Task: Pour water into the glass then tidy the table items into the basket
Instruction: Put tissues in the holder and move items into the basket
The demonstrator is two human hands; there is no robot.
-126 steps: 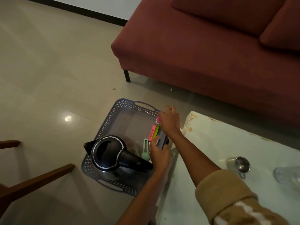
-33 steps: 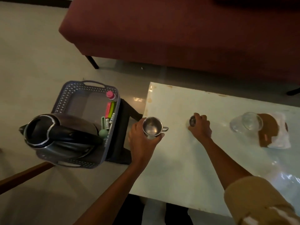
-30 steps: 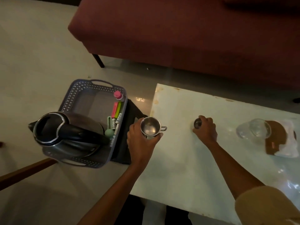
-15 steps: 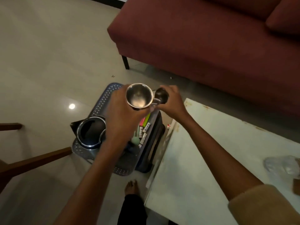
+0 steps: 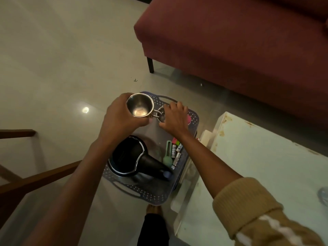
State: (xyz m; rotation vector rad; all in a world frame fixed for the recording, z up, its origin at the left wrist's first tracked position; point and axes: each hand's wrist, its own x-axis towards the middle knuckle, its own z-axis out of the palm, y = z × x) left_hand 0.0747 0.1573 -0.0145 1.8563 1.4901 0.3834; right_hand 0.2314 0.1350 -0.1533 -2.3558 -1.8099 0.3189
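Two hands are over the grey perforated plastic basket (image 5: 192, 119), which sits on the tiled floor (image 5: 58, 55) just beside the pale counter (image 5: 262, 167). Your left hand (image 5: 120, 121) is wrapped around a small polished steel cup (image 5: 140, 107), held upright, mouth up, above the basket's far end. Your right hand (image 5: 174, 117) is curled around a smaller round metal object (image 5: 161, 113); what it is cannot be told. It touches or nearly touches the cup's handle.

Basket contents: a black-and-steel electric kettle (image 5: 131, 157) at the near end, handle toward the counter; a mint green scoop-like tool (image 5: 168, 157) and a row of coloured markers (image 5: 176, 153) along the counter-side wall.

A dark red sofa (image 5: 239, 41) stands beyond the basket. Brown wooden chair rails (image 5: 35, 180) sit at left. Your tan knit sleeve (image 5: 257, 213) covers the right forearm.
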